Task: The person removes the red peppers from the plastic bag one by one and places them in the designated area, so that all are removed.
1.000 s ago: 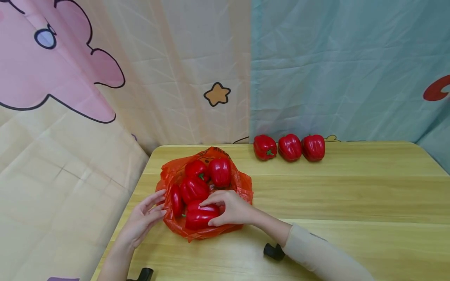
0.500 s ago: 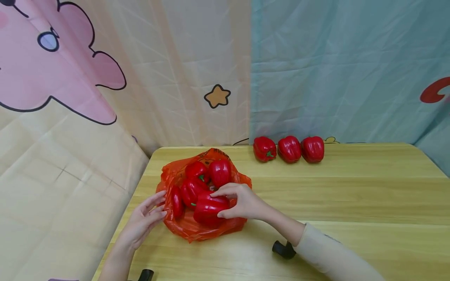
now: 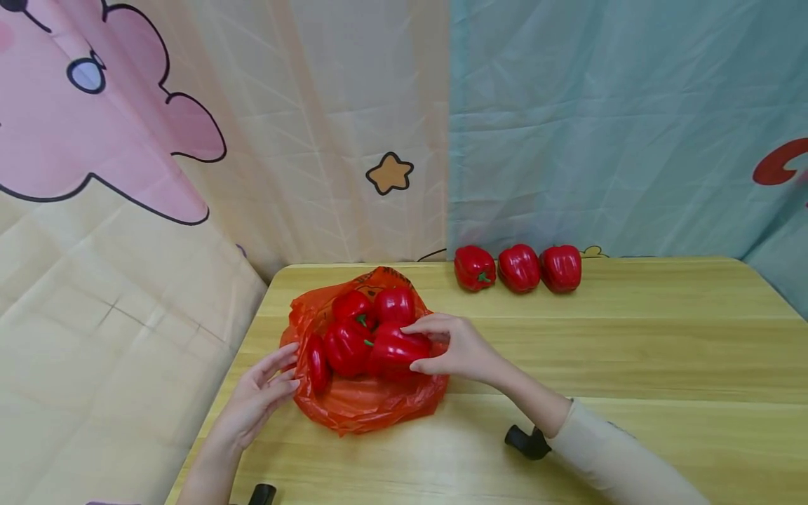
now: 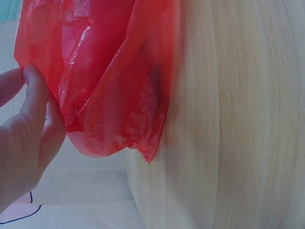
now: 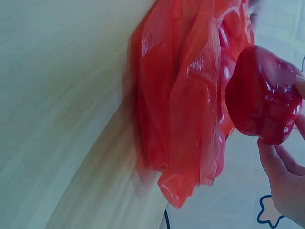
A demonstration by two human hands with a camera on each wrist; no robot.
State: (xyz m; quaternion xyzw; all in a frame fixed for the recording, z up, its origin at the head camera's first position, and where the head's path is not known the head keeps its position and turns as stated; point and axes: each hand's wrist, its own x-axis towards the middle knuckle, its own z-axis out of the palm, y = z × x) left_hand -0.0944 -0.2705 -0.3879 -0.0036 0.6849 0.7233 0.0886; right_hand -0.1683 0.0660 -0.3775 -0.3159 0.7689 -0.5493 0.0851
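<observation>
My right hand [image 3: 463,351] holds a glossy red bell pepper [image 3: 394,348] by its end, between thumb and fingers, stem pointing left. In the right wrist view, this bell pepper [image 5: 262,95] is raised beside the bag's mouth. Below it in the head view is an orange-red plastic bag [image 3: 366,410], spread wide, with several more red bell peppers [image 3: 347,347] inside. At the bag's left side my left hand [image 3: 255,400] has its fingers apart, fingertips touching the plastic. The left wrist view shows those fingertips [image 4: 31,74] at the edge of the bag [image 4: 109,105].
Along the back edge of the wooden table [image 3: 600,351], 3 red bell peppers [image 3: 520,268] sit in a row against the curtain [image 3: 568,140]. A black fitting [image 3: 529,442] is by my right forearm, and another black piece [image 3: 261,494] by the left.
My right hand has moved right and away from me with the bell pepper, from the bag's front towards its right side. My left hand has stayed at the bag's left side.
</observation>
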